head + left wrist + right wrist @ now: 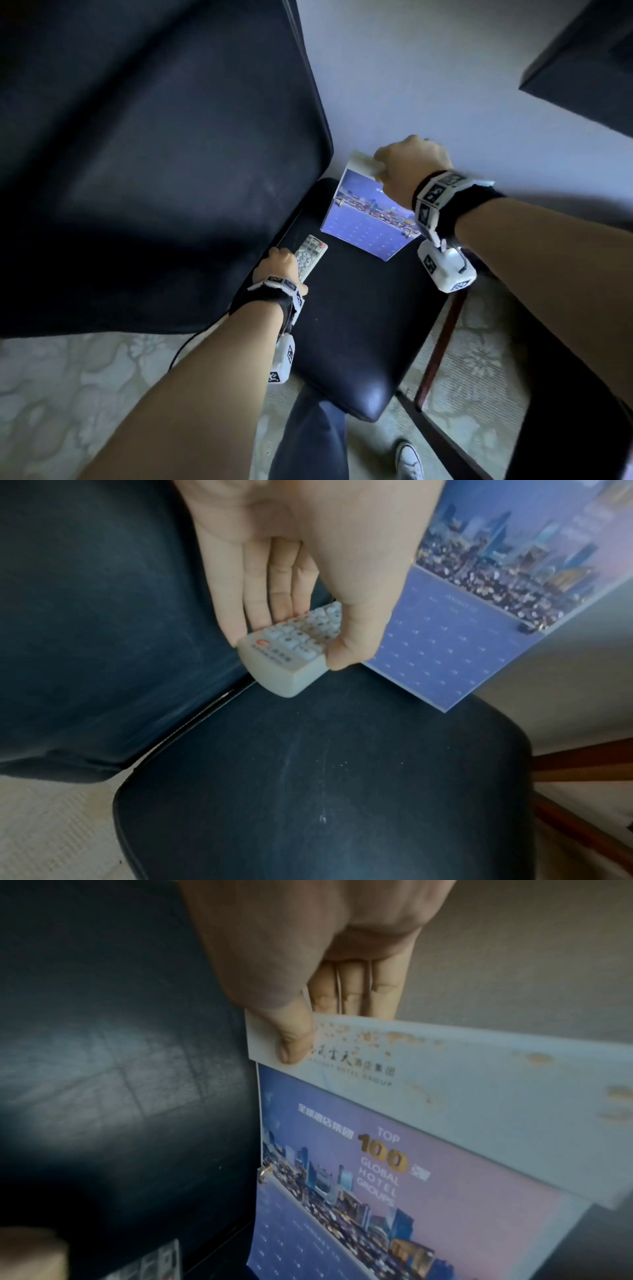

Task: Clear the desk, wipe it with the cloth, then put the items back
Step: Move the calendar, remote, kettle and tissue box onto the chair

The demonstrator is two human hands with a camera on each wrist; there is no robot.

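A grey-white remote control (pixel 310 257) (pixel 291 653) is gripped by my left hand (pixel 279 265) (pixel 287 631), fingers on one long side and thumb on the other, just above the black chair seat (pixel 346 329) (pixel 325 791) near the backrest. My right hand (pixel 404 164) (pixel 308 1020) pinches the pale top edge of a blue desk calendar (pixel 370 219) (pixel 377 1177) (pixel 479 615) with a city skyline picture, thumb in front and fingers behind. The calendar hangs tilted over the seat's far side. No cloth is in view.
The chair's tall black padded backrest (pixel 154 164) fills the left. Wooden chair legs (pixel 442 332) show at the right over patterned pale carpet (pixel 68 383). A dark desk edge (pixel 589 68) sits top right. My leg and white shoe (pixel 409 459) stand below the seat.
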